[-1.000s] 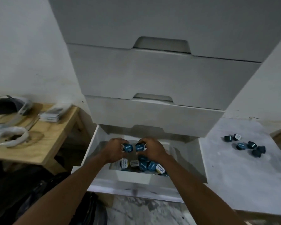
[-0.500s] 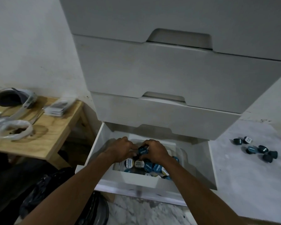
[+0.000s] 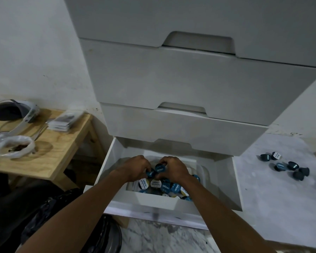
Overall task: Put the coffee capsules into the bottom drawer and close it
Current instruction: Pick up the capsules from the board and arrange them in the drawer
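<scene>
The white bottom drawer point(image 3: 224, 181) stands pulled out. A heap of blue and white-lidded coffee capsules point(image 3: 164, 186) lies inside it, in a white inner tray. Both my hands are down in the drawer over the heap. My left hand point(image 3: 135, 168) grips a blue capsule point(image 3: 150, 173) at its fingertips. Close beside it, my right hand point(image 3: 173, 168) holds another blue capsule point(image 3: 161, 169). Several more dark capsules point(image 3: 288, 166) lie loose on the marble surface to the right of the drawer.
Three shut grey drawer fronts point(image 3: 190, 84) rise above the open one. A low wooden table point(image 3: 49, 154) at the left carries a headset point(image 3: 16, 112), a pile of small packets point(image 3: 62, 123) and a plastic bag. A dark bag point(image 3: 71, 234) lies on the floor below.
Both hands have sunk lower into the drawer, closer to the heap, still holding their capsules. The view has shifted, so the drawers sit further right in the frame.
</scene>
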